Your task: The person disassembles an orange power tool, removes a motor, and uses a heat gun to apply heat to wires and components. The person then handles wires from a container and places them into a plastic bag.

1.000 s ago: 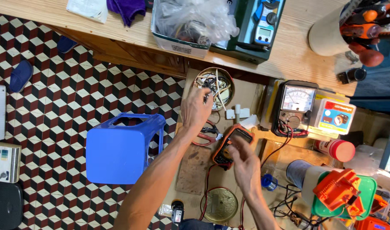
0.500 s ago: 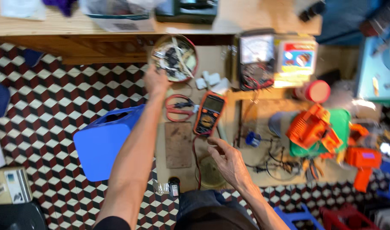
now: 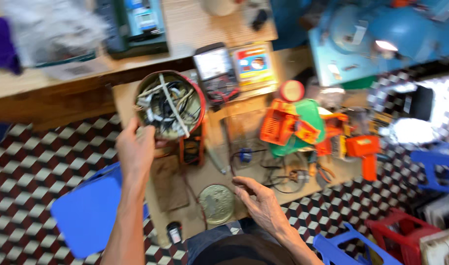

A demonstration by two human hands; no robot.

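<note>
Your left hand (image 3: 136, 149) clamps its fingers on the rim of the round tin (image 3: 169, 104) of loose wires above the table (image 3: 244, 132); judge it light but spillable, while your right hand (image 3: 261, 201) hovers, fingers apart.

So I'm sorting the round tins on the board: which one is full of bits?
The red-rimmed tin gripped by the left hand, packed with wires. The other, a flat round tin beside the right hand, shows only its closed top.
</note>
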